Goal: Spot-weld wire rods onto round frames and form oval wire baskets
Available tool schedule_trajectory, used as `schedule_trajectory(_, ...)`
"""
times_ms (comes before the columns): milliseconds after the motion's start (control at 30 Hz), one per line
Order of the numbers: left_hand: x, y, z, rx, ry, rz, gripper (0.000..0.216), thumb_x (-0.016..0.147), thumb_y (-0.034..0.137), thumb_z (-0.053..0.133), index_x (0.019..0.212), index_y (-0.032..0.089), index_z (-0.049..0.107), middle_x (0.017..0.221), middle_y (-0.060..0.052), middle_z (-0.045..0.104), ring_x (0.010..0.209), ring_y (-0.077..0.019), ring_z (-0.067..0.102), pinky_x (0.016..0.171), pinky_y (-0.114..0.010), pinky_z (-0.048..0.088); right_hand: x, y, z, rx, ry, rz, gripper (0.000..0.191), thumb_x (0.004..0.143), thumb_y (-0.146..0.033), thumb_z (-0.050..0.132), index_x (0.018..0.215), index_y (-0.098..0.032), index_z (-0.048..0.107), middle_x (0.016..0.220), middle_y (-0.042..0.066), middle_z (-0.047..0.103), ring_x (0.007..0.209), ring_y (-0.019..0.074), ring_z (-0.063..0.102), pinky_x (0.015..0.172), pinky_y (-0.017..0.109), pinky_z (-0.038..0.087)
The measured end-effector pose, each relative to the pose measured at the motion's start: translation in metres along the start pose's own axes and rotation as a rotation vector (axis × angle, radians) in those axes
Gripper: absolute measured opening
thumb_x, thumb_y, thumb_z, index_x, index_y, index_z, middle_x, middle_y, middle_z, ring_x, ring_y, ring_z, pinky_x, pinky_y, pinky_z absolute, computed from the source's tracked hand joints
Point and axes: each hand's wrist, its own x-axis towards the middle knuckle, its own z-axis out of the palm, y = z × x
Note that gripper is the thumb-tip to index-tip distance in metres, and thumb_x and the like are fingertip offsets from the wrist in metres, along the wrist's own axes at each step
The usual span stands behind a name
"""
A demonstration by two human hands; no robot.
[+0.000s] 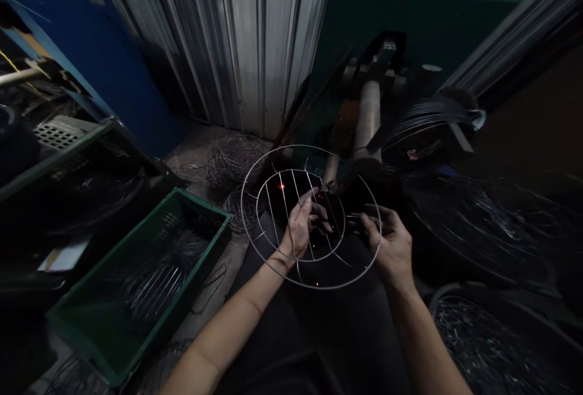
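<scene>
A round wire grille [273,164], made of two rings joined by several straight spokes, hangs tilted in front of a dark welding machine [368,115]. My left hand [301,225] reaches through the spokes, its fingers closed on a wire near the inner ring. My right hand [390,242] grips the outer ring at its right side. Small orange sparks [282,186] glow inside the inner ring and below it.
A green plastic crate [136,279] holding wire pieces stands on the floor at the left. Piles of wire rings [230,167] lie by the corrugated metal wall. Dark bins of wire [492,231] sit at the right. A blue frame fills the far left.
</scene>
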Motion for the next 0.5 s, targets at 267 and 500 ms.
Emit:
schedule_trajectory(267,0.004,-0.001,-0.002,0.074,0.014,0.016,0.052,0.088,0.050,0.040,0.126,0.015,0.042,0.067,0.000,0.055,0.051,-0.0101,0.055,0.046,-0.019,0.036,0.006,0.006,0.009,-0.014,0.044,-0.043,0.033,0.072,-0.048,0.065,0.080,-0.016,0.058,0.076,0.005,0.061,0.070,0.0177,0.061,0.060,0.029,0.050)
schedule_trajectory(500,0.013,-0.001,0.007,0.154,0.065,0.100,0.034,0.090,0.046,0.034,0.096,0.015,0.048,0.057,0.001,0.054,0.046,-0.0075,0.044,0.040,-0.016,0.029,0.030,0.003,0.026,-0.072,0.186,-0.118,0.030,0.072,-0.044,0.065,0.079,-0.015,0.059,0.076,0.003,0.061,0.069,0.0148,0.056,0.063,0.027,0.044)
